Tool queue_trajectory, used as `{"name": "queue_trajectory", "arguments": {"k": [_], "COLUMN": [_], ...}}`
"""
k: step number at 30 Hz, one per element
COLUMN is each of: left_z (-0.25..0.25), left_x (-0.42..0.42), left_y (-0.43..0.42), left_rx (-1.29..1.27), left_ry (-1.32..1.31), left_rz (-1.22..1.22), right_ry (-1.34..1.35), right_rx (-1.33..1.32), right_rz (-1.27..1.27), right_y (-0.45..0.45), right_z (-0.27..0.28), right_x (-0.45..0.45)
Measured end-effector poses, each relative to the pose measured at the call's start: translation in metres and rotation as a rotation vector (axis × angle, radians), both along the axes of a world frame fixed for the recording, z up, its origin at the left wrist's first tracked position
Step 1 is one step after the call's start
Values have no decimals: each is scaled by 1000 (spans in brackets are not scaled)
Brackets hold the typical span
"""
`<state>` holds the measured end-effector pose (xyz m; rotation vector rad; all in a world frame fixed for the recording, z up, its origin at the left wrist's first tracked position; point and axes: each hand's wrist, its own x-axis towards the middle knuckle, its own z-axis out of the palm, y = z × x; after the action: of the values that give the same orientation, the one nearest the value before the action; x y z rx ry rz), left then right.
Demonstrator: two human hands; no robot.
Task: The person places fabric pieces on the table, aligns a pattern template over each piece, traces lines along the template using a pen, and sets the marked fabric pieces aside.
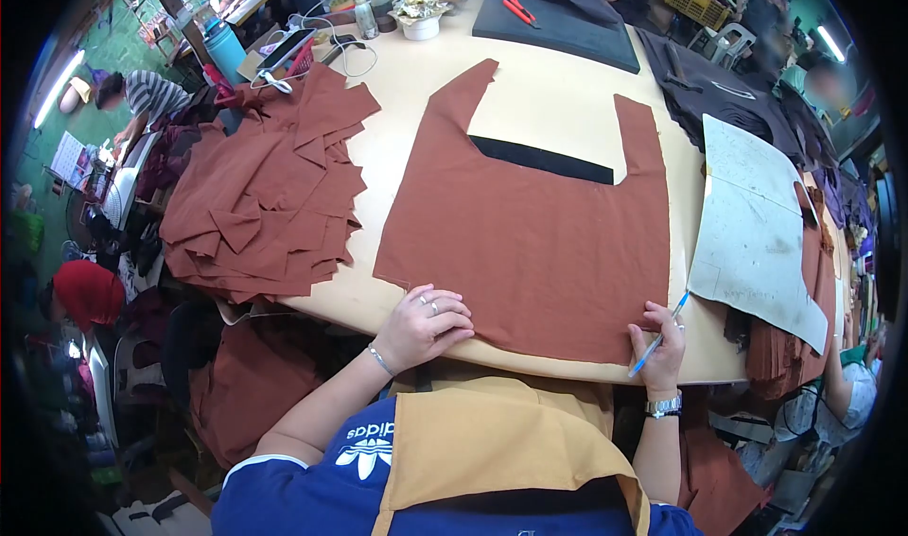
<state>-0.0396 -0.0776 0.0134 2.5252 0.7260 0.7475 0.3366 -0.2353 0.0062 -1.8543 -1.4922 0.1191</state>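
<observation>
A rust-brown fabric panel (530, 262), cut like a bodice with two shoulder straps, lies flat in front of me. A dark strip (544, 160) shows inside its neckline curve. At the panel's lower left edge is my left hand (430, 326), fingers bent and pressed together on the cloth; its thumb is hidden. My right hand (660, 345) is at the lower right corner, closed around a blue pen (659, 336) held at a slant. To the right, a whitish pattern template (752, 233) hangs partly over the table's edge.
A heap of rust-brown pieces (270, 191) covers the table's left side. Behind stand a phone (287, 50), cables and a blue bottle (225, 52). Red-handled scissors (519, 9) rest on a black board (558, 35). Dark cloth (719, 92) lies right. Other people work around.
</observation>
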Motion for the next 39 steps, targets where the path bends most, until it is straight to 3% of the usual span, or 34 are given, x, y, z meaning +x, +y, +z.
{"name": "queue_trajectory", "arguments": {"k": [4, 7, 10, 17, 21, 24, 28, 32, 35, 38, 39], "left_z": [0, 0, 0, 2, 1, 3, 5, 11, 13, 11, 11], "left_x": [1, 1, 1, -1, 0, 0, -1, -4, -8, 0, 4], "left_y": [0, 0, -1, -2, -2, -3, -4, -2, 6, 16, 24], "left_rx": [-2, 4, -15, -24, -32, -34, -46, -128, -594, -1003, -938], "left_ry": [-6, -11, -23, 0, -2, 13, 21, -14, -237, -616, -603], "left_rz": [8, 6, 16, 4, 7, 9, -5, 14, 45, 2, -21], "right_ry": [20, 265, 730, 1054, 1087, 1024, 639, 387, 465, 708, 791], "right_rx": [174, 425, 687, 709, 717, 680, 815, 750, 705, 716, 701], "right_rz": [-65, -562, -699, -700, -807, -760, -493, -346, -199, 89, 116], "right_y": [0, -8, -10, 11, 25, 42, 79, 100, 107, 103, 98], "right_z": [-3, -19, -25, -1, 5, 25, 50, 138, 179, 208, 211], "right_x": [5, 24, 43, 60, 81, 102, 145, 110, 63, 8, -3]}}
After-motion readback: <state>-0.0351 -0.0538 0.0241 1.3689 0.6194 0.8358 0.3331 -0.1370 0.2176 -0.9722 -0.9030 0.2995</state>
